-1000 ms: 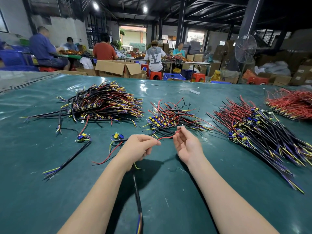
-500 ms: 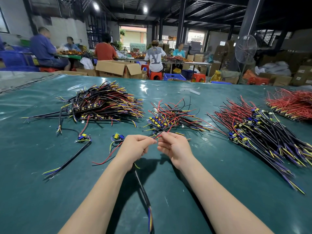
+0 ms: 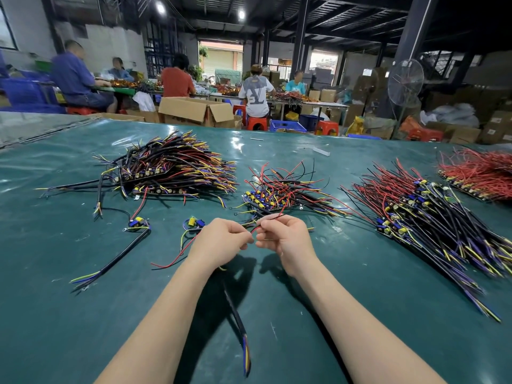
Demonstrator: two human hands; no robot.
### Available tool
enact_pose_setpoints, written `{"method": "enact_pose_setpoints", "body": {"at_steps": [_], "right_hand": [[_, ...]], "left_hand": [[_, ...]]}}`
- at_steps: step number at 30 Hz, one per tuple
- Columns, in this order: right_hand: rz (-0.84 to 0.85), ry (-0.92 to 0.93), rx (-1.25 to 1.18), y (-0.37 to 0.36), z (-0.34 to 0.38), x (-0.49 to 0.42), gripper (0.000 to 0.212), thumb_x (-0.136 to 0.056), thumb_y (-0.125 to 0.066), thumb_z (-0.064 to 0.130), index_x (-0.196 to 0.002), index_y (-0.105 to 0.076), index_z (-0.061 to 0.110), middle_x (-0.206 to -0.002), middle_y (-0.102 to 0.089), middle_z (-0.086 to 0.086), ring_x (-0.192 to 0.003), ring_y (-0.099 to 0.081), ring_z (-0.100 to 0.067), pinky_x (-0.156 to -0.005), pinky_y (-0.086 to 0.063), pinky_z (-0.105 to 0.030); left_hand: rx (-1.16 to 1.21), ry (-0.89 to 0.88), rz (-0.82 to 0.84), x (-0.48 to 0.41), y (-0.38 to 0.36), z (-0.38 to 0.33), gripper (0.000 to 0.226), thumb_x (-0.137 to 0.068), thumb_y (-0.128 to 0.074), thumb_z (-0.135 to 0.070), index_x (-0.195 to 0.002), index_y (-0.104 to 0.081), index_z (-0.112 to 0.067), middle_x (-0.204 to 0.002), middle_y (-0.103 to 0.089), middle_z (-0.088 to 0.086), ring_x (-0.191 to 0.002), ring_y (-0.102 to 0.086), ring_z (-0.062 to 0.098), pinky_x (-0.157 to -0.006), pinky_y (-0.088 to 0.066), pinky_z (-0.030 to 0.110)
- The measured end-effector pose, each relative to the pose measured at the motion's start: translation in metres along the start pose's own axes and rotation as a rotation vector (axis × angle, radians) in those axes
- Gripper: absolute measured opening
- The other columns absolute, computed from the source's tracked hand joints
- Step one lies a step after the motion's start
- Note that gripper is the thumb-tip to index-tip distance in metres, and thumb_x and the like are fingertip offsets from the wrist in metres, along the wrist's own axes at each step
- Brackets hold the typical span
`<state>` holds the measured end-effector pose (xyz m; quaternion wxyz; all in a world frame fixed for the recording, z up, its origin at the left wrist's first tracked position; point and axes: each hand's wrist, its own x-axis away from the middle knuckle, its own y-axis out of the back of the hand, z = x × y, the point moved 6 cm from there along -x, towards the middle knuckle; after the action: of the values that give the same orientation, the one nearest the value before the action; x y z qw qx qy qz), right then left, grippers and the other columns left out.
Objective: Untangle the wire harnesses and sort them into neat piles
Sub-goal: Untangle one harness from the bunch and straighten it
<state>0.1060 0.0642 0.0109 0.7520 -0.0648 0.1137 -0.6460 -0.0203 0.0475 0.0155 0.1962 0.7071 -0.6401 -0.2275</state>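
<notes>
The left hand (image 3: 221,242) and the right hand (image 3: 286,238) meet over the near middle of the green table (image 3: 83,328). Both are curled with their fingertips almost touching. Each pinches the thin red wire (image 3: 253,231) of one harness (image 3: 237,314), and the wire's end pokes out past the right hand's fingers. The harness's black cable drops from under the left hand toward the camera and ends in blue, yellow and red strands (blurred there). Just beyond the hands lies a small pile (image 3: 279,192) of red, black and yellow wires. A bigger dark pile (image 3: 171,167) sits at the far left, a long fanned pile (image 3: 432,217) lies to the right, and a red pile (image 3: 482,173) is at the far right edge. A loose harness (image 3: 194,223) lies just beside the left hand. A second loose harness (image 3: 137,223) lies farther left, its black cable trailing toward the near edge.
</notes>
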Motion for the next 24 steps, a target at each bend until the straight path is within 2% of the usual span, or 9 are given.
{"method": "enact_pose_setpoints", "body": {"at_steps": [3,4,6,9,13,16,20,24], "right_hand": [[0.065,-0.014,0.096,-0.006,-0.004,0.001,0.027,-0.085,-0.046,-0.013,-0.069,-0.059,0.004,-0.047,-0.062,0.002,-0.041,-0.057,-0.005,-0.045,-0.051,-0.017],[0.085,-0.022,0.105,-0.007,-0.006,0.001,0.027,-0.085,-0.047,-0.013,-0.069,-0.060,0.004,-0.049,-0.063,0.001,-0.043,-0.058,-0.005,-0.047,-0.052,-0.017],[0.111,-0.033,0.092,-0.007,-0.007,0.001,0.024,-0.086,-0.050,-0.011,-0.071,-0.061,0.004,-0.052,-0.065,0.000,-0.046,-0.060,-0.007,-0.049,-0.053,-0.018],[0.103,-0.039,0.027,-0.002,-0.006,-0.001,0.019,-0.087,-0.051,-0.009,-0.074,-0.060,0.003,-0.055,-0.067,-0.002,-0.048,-0.062,-0.008,-0.049,-0.053,-0.019],[0.067,-0.054,0.044,0.007,-0.004,-0.003,0.016,-0.086,-0.055,-0.004,-0.074,-0.060,0.005,-0.056,-0.066,-0.003,-0.047,-0.061,-0.007,-0.046,-0.052,-0.019],[0.059,-0.082,0.079,0.010,-0.004,-0.002,0.015,-0.086,-0.057,-0.002,-0.072,-0.059,0.004,-0.056,-0.064,-0.004,-0.047,-0.061,-0.008,-0.044,-0.051,-0.020],[0.036,-0.089,0.047,0.010,0.000,-0.001,0.014,-0.085,-0.056,-0.006,-0.074,-0.058,0.002,-0.052,-0.062,-0.003,-0.043,-0.059,-0.007,-0.044,-0.051,-0.018],[-0.008,-0.104,-0.036,0.012,-0.001,0.000,0.016,-0.083,-0.056,-0.010,-0.071,-0.058,0.001,-0.046,-0.060,-0.001,-0.042,-0.059,-0.008,-0.045,-0.051,-0.017]], "left_hand": [[-0.544,-0.167,-0.132,0.005,0.006,-0.013,0.018,-0.089,-0.050,-0.023,-0.085,-0.068,-0.024,-0.079,-0.066,0.000,-0.084,-0.059,0.025,-0.065,-0.037,0.026],[-0.647,-0.223,-0.160,0.007,0.004,-0.016,0.019,-0.090,-0.047,-0.020,-0.090,-0.066,-0.023,-0.088,-0.067,0.003,-0.090,-0.059,0.027,-0.066,-0.036,0.027],[-0.704,-0.276,-0.152,0.008,-0.001,-0.018,0.019,-0.089,-0.044,-0.015,-0.092,-0.062,-0.020,-0.096,-0.067,0.004,-0.095,-0.059,0.029,-0.067,-0.037,0.029],[-0.483,-0.268,-0.081,0.005,-0.002,-0.016,0.021,-0.087,-0.042,-0.010,-0.086,-0.062,-0.017,-0.091,-0.068,0.007,-0.091,-0.058,0.030,-0.073,-0.045,0.034],[-0.158,-0.211,0.039,0.003,-0.006,-0.014,0.032,-0.081,-0.043,-0.002,-0.066,-0.058,-0.025,-0.061,-0.059,-0.006,-0.062,-0.051,0.018,-0.058,-0.037,0.026],[-0.030,-0.148,0.051,0.000,-0.004,-0.008,0.033,-0.081,-0.045,-0.005,-0.061,-0.060,-0.027,-0.041,-0.051,-0.011,-0.048,-0.044,0.010,-0.056,-0.038,0.024],[0.105,-0.118,0.036,0.000,-0.004,-0.004,0.017,-0.086,-0.054,-0.016,-0.069,-0.057,-0.021,-0.041,-0.056,-0.010,-0.037,-0.042,0.002,-0.051,-0.038,0.020],[0.225,-0.066,0.095,0.000,-0.004,0.000,0.018,-0.086,-0.059,-0.014,-0.068,-0.057,-0.016,-0.043,-0.057,-0.007,-0.035,-0.040,0.002,-0.044,-0.034,0.012]]}}
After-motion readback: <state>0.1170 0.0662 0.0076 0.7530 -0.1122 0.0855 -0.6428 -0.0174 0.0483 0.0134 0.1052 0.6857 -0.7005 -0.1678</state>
